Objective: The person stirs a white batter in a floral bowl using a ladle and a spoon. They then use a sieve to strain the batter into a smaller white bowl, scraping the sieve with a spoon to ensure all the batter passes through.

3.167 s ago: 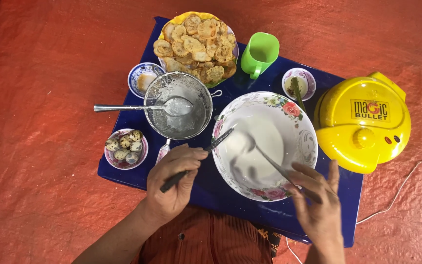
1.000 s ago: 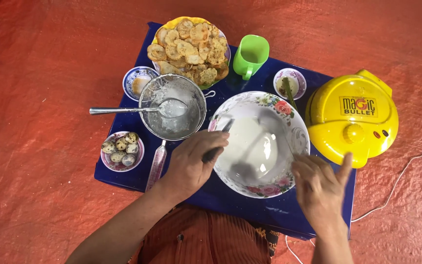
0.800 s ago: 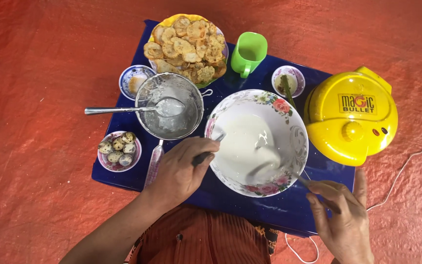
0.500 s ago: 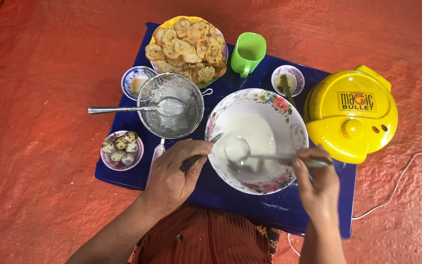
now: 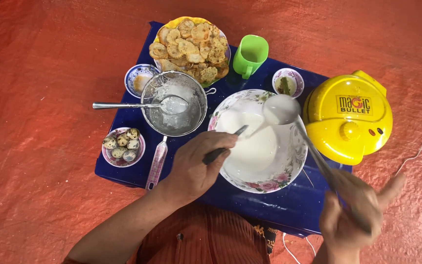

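My left hand (image 5: pixel 193 168) rests at the near rim of the floral bowl (image 5: pixel 289 166), its fingers curled tight around the dark handle of a utensil (image 5: pixel 224 146) whose tip points into the white batter (image 5: pixel 252 144) pooled in the bowl. My right hand (image 5: pixel 355 215), blurred, is closed around the long handle of a metal ladle (image 5: pixel 280 109), with one finger sticking out to the side; the ladle's cup is lifted above the far side of the bowl and a thin stream of batter runs from it down into the pool. The bowl sits on a dark blue desk (image 5: pixel 279 208) over a red mat. Just left of it is a metal strainer (image 5: pixel 174 103) with a spoon (image 5: pixel 137 105) lying across it. A small dish of speckled quail eggs (image 5: pixel 123 145) stands near the desk's left edge. Beyond are a plate of fried crackers (image 5: pixel 191 45), a green cup (image 5: pixel 250 55) and two small sauce dishes. A yellow lidded cooker (image 5: pixel 350 117) sits to the right of the bowl.
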